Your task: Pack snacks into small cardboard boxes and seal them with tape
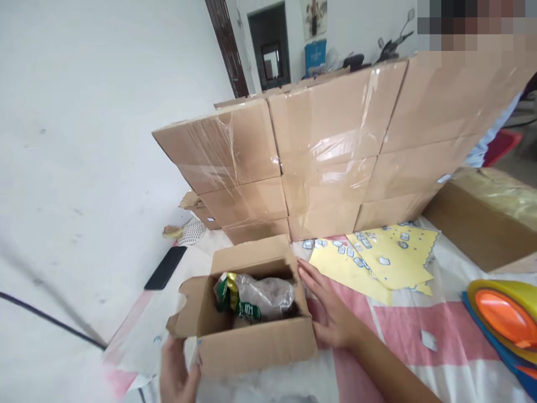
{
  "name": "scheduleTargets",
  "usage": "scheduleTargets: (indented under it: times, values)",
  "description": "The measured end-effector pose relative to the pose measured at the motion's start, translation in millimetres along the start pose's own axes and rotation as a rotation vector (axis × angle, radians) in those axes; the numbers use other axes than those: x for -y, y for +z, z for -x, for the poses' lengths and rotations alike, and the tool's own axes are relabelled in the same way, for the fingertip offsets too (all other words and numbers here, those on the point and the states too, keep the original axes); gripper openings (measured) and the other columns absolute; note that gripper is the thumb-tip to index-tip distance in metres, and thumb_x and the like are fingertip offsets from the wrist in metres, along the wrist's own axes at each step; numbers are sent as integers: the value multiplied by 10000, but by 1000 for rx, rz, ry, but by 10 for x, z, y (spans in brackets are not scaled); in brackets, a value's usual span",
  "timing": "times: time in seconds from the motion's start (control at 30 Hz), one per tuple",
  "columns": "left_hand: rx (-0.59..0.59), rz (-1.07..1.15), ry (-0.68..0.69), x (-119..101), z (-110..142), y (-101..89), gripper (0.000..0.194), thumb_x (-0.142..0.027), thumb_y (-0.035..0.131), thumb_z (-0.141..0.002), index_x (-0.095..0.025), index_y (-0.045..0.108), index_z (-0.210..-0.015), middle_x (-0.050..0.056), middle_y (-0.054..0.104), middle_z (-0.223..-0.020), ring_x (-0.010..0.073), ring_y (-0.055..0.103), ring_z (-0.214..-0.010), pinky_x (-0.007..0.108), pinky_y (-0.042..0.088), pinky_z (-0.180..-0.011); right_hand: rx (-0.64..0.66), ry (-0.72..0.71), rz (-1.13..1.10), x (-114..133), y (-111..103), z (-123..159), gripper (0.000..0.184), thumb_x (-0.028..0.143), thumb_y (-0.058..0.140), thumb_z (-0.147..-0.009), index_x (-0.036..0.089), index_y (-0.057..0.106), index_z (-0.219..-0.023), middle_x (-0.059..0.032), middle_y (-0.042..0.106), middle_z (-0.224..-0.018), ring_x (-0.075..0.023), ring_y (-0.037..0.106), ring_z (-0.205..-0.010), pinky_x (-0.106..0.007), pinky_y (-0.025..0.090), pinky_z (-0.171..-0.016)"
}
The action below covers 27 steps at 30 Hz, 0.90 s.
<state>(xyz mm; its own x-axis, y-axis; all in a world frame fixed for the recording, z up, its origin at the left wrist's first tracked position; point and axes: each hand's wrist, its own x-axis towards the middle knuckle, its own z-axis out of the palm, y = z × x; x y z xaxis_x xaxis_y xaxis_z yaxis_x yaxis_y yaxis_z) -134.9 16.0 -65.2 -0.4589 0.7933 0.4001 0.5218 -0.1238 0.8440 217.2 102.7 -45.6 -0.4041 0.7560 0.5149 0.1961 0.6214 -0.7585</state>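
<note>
A small open cardboard box (255, 344) stands on the pink-and-white cloth (403, 330) in front of me. Inside it lies a clear plastic packet (260, 299) with green and yellow print and dark contents. My left hand (176, 372) is at the box's near left corner, fingers curled against its left flap. My right hand (329, 310) lies flat against the box's right side, fingers stretched out and holding nothing.
A wall of taped cardboard boxes (327, 157) stands stacked behind the small box. Yellow sticker sheets (377, 260) lie on the cloth to the right. A large box (482, 218) and orange-yellow tape dispenser (505, 316) are at far right. A black phone (165, 267) lies left.
</note>
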Motion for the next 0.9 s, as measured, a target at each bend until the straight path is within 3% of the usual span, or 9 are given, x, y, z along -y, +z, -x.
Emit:
scheduleTargets:
  times: [0.07,0.1,0.23,0.33,0.4,0.47,0.6,0.73,0.9]
  values:
    - [116,23,56,29,129,201,794,-714,626,-784,-243,477,-1407,161,526,-1431,398,450,-1394,593,380,-1161,3,-34,-38,58,-36,12,702,494,553,-933,292,340,-1571,-105,103,-1708,-374,161,-1566,-565,287,-1220]
    - [141,33,96,-5,120,283,790,-730,597,-798,-257,468,-1418,155,499,-1461,393,415,-1425,591,358,-1180,14,-21,-59,88,-48,15,636,525,506,-963,316,378,-1550,-74,62,-1718,-364,115,-1578,-567,257,-1232]
    - [87,112,251,-160,-170,381,337,-561,539,-927,-335,578,-1174,88,594,-1231,307,598,-1178,513,528,-971,15,69,-83,202,-47,2,430,525,397,-1013,321,553,-1358,-21,65,-1727,-346,87,-1585,-581,207,-1246]
    - [44,103,271,-226,-316,368,187,-456,643,-895,-287,597,-962,62,597,-1051,263,618,-996,424,546,-819,-8,112,-101,278,-33,-9,397,542,368,-1010,278,615,-1173,-15,91,-1724,-357,67,-1585,-588,230,-1235]
    - [43,89,184,-302,-331,405,175,-371,700,-866,-255,572,-895,50,598,-998,240,610,-961,375,528,-795,-12,152,-102,313,-35,-5,384,544,388,-1003,254,623,-1096,-29,115,-1716,-370,97,-1579,-585,236,-1234]
    - [36,126,14,-398,-314,481,187,-346,684,-869,-245,528,-882,30,578,-955,213,601,-913,321,511,-745,-12,168,-95,317,-34,3,343,525,436,-994,253,622,-1094,-43,143,-1705,-382,120,-1572,-595,209,-1243]
    - [11,236,-288,-514,-263,629,200,-398,596,-885,-250,471,-937,3,502,-928,167,533,-789,261,451,-639,-119,235,-248,251,61,-39,407,568,512,-958,319,486,-1279,-72,198,-1681,-382,156,-1564,-625,267,-1217]
    - [-8,245,-338,-466,-218,659,236,-425,591,-869,-248,487,-986,17,513,-961,188,544,-842,284,464,-668,-231,225,-472,262,185,-174,518,624,556,-918,353,360,-1315,-77,245,-1646,-364,286,-1521,-596,378,-1168]
    - [-50,123,-261,-292,-215,653,304,-492,579,-870,-249,503,-1036,18,546,-984,192,560,-827,291,467,-646,-243,72,-327,366,64,-217,488,596,530,-935,345,418,-1338,-88,576,-1305,-364,350,-1470,-633,321,-1187]
